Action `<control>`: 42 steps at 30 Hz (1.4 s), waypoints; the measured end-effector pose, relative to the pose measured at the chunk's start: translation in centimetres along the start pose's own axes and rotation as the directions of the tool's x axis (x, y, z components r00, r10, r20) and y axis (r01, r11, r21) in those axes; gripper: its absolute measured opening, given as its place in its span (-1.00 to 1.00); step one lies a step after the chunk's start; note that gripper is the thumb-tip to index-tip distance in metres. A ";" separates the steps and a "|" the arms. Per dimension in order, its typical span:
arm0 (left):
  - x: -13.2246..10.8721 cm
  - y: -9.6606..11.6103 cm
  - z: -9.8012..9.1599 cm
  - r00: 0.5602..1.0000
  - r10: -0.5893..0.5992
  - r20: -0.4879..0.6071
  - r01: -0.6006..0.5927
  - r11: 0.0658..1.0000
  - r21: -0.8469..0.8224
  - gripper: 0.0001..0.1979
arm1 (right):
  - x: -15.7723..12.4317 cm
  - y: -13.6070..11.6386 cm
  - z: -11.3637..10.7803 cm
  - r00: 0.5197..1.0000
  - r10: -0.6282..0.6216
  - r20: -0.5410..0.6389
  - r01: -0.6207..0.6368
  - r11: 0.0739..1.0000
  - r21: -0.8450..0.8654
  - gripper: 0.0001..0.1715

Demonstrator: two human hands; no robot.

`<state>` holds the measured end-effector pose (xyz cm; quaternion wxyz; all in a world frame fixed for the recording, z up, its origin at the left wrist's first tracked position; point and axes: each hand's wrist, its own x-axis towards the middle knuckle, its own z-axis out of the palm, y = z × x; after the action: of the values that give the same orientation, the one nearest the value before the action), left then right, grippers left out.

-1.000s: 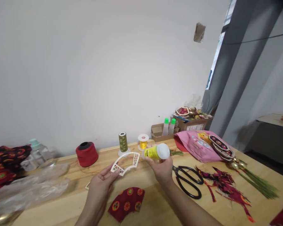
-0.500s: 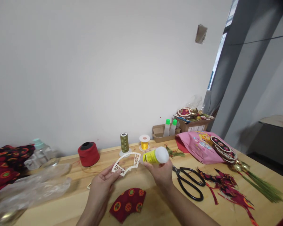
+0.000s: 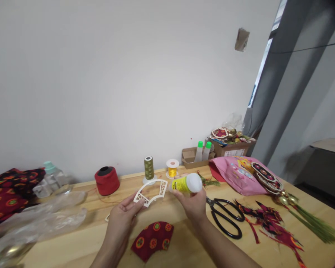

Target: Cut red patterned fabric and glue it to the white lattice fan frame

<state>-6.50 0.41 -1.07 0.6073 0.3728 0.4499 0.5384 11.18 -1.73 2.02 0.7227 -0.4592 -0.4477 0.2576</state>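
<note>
Between thumb and fingers, my left hand [image 3: 124, 216] pinches the lower left end of a white fan-shaped openwork frame [image 3: 145, 185], held above the table. My right hand [image 3: 193, 206] is wrapped round a glue bottle [image 3: 181, 185] with a yellow label, tilted so its base faces up and toward me. The bottle's tip points at the frame's right end; whether they touch I cannot tell. Below them a dark red patterned fan-shaped piece of cloth [image 3: 153, 241] lies on the wooden table [image 3: 80, 247].
Black-handled scissors [image 3: 226, 217] and cloth scraps [image 3: 279, 227] lie on the right, before a pink bag [image 3: 234, 175]. Along the wall stand a red thread cone [image 3: 107, 181], a green spool [image 3: 149, 169], a yellow spool [image 3: 172, 170] and a small cardboard box [image 3: 191, 158]. Plastic wrapping [image 3: 53, 219] lies left.
The whole view has shifted slightly, so things appear a little further right. Both hands keep their hold on the frame and the glue bottle, nearly unmoved.
</note>
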 end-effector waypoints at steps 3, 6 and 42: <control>0.1 0.0 0.0 1.000 -0.003 -0.005 0.003 1.000 -0.007 -0.43 | -0.2 0.4 0.0 1.000 0.006 0.019 -0.006 1.000 0.014 -0.69; 0.1 0.1 0.1 1.000 -0.001 -0.014 0.001 1.000 -0.018 -0.43 | -0.4 0.5 0.0 0.999 0.012 0.053 -0.014 0.999 0.034 -0.66; 0.0 0.1 0.4 1.000 0.000 -0.008 0.000 1.000 -0.031 -0.54 | -0.3 1.2 -0.1 0.991 -0.128 0.035 0.125 0.990 0.059 -0.60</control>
<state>-6.19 0.40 -0.84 0.6112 0.3612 0.4437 0.5469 11.18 -1.51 0.80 0.7416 -0.4043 -0.4822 0.2325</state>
